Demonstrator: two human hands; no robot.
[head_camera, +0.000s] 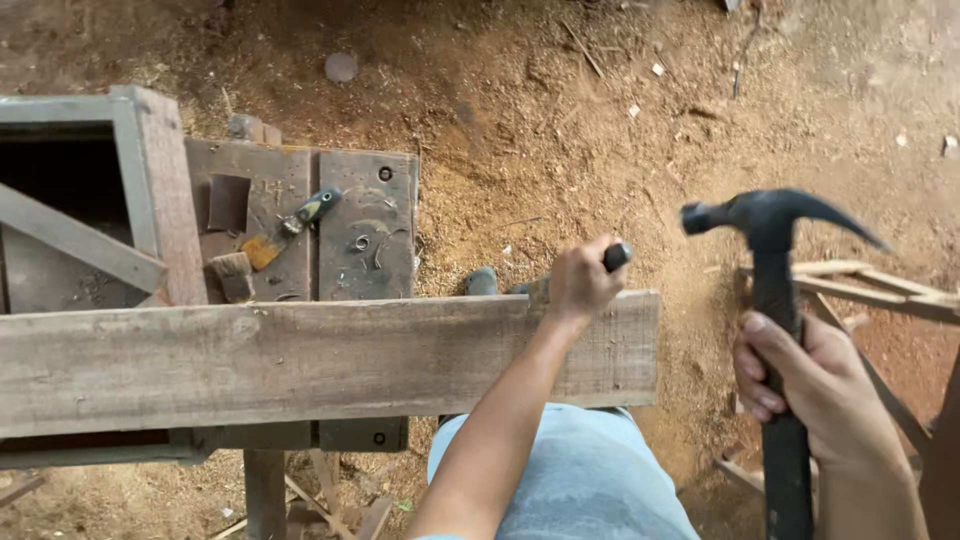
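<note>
Head view, looking down on a long weathered plank (300, 360) that lies flat across a rough wooden desk (365, 225), with its right end jutting out past the desk over sawdust-covered ground (600, 130).

The left hand (583, 280) sits at the far edge of the plank, near that free right end. Its fingers are curled tight around a thin dark-handled tool (616, 257), whose tip pokes out just above the knuckles; what kind of tool it is cannot be told, since the hand hides most of it. The left forearm crosses the plank from the near side.

The right hand (815, 385) is off the plank's right end, well apart from the wood. Its fingers are wrapped closed around the black handle of a claw hammer (775, 260), which stands upright with its head above the level of the plank's far edge, striking face turned toward the plank and claw pointing away from it.

Beyond the plank, on the desk, lie a small paintbrush (290, 228) and a short wooden block (232, 275). An open wooden box frame (150, 190) stands at the plank's left part. Off the plank's right end, behind the hammer, lies a frame of thin wooden slats (880, 285). The person's light blue trousers (590, 480) show just below the plank.
</note>
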